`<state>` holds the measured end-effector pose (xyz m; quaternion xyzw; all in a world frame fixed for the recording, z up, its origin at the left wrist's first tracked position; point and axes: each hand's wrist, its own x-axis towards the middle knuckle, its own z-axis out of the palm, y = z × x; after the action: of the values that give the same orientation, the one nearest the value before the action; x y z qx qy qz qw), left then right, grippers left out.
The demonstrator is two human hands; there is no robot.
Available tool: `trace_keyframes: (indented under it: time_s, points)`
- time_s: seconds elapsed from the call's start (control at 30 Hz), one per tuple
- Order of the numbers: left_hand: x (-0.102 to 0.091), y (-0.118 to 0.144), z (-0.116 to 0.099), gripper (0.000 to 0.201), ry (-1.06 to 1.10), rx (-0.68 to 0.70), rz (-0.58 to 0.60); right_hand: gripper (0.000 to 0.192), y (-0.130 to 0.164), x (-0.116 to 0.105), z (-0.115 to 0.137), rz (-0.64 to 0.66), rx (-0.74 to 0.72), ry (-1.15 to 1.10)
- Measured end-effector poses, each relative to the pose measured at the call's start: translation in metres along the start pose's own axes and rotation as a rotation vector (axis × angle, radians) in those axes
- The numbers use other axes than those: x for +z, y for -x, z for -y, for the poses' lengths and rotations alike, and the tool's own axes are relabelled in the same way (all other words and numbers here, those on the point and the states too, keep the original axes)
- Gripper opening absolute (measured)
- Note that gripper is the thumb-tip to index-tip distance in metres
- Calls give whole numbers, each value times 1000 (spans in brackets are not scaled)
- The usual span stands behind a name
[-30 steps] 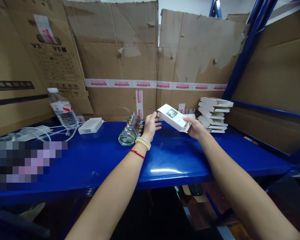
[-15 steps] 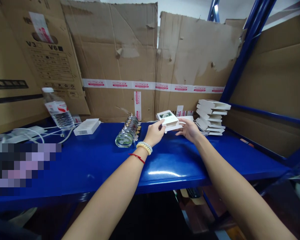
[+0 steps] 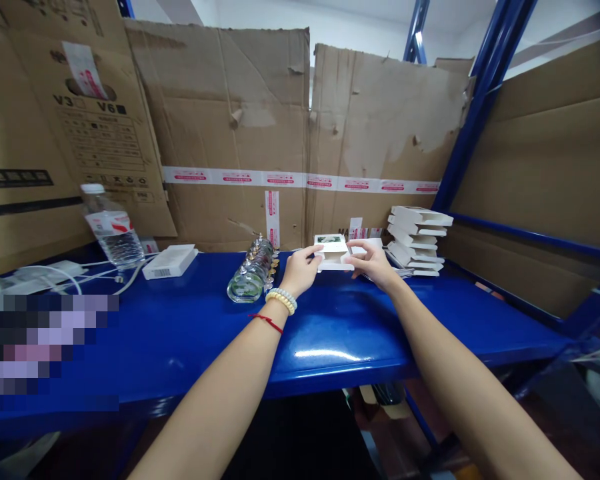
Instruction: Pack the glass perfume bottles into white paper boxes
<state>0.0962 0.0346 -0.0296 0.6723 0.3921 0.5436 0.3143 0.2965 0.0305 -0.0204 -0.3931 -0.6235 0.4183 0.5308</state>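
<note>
Between my two hands, just above the blue shelf [image 3: 205,353], is a small white cardboard box [image 3: 334,247] with a dark picture on its top face. Its near end gapes open toward me, flaps out. My left hand [image 3: 301,270] grips the box's left side between thumb and fingers. On the opposite side, the fingers of my right hand [image 3: 373,263] pinch its right edge and flap. Left of my left hand lies a row of glass bottles [image 3: 250,273] with gold-coloured parts along its right side. A stack of open white boxes [image 3: 417,240] stands beyond my right hand.
A closed white box [image 3: 171,261] with a barcode lies on the left. Behind it stand a water bottle [image 3: 113,227] and white cables [image 3: 55,273]. Cardboard sheets [image 3: 220,120] wall the back, and a blue metal post [image 3: 475,113] rises at the right.
The box has turned so its open end faces me more squarely. My right fingers, looser and farther apart before, have closed on its right edge. The camera view has tilted slightly upward.
</note>
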Motion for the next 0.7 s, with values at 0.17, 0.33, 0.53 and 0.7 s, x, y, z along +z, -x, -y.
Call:
trace_keyframes:
  time_s: [0.17, 0.33, 0.53, 0.7]
  points:
    - [-2, -2, 6, 34, 95, 2, 97, 83, 4, -1, 3, 62, 17, 30]
    - [-5, -2, 1, 31, 210, -15, 89, 71, 6, 3, 7, 60, 38, 36]
    - [-9, 3, -11, 41, 370, -33, 162, 70, 5, 1, 7, -7, 20, -60]
    - [-7, 8, -13, 73, 336, 49, 198, 68, 4, 2, 4, 6, 4, -51]
